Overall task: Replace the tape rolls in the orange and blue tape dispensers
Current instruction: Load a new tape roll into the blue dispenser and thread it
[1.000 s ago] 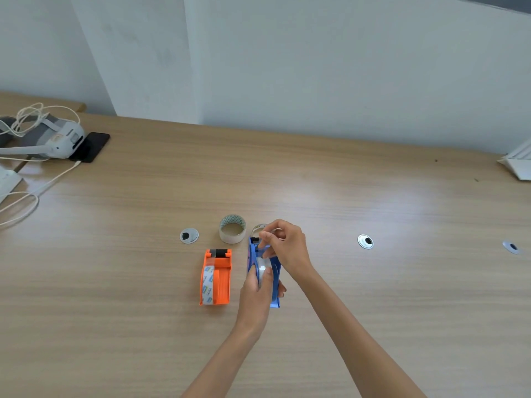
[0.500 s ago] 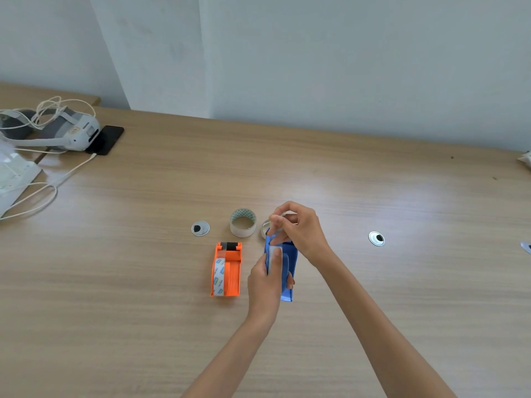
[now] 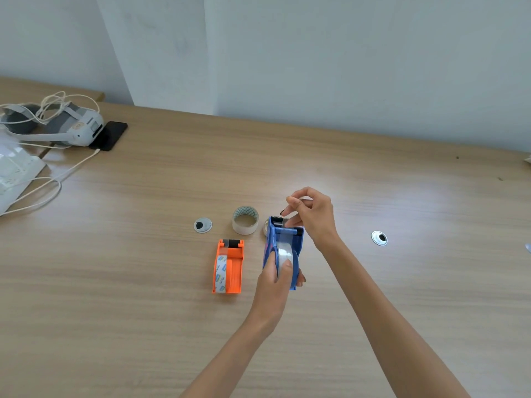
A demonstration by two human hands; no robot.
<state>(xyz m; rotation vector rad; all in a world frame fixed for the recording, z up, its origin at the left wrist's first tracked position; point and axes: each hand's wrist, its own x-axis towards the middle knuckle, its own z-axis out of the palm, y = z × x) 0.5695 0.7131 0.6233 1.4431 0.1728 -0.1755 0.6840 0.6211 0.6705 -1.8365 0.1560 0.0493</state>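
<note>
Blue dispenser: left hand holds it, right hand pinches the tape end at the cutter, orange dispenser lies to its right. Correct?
Not quite. In the head view the orange dispenser lies to the left of the blue dispenser, not the right. The rest stands: the left hand holds the blue one and the right hand pinches the tape end at the cutter.

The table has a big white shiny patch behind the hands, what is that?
Head view: that pale patch is glare, light bouncing off the glossy wooden table just beyond the right hand; the clear tape roll in the blue dispenser shines too.
</note>
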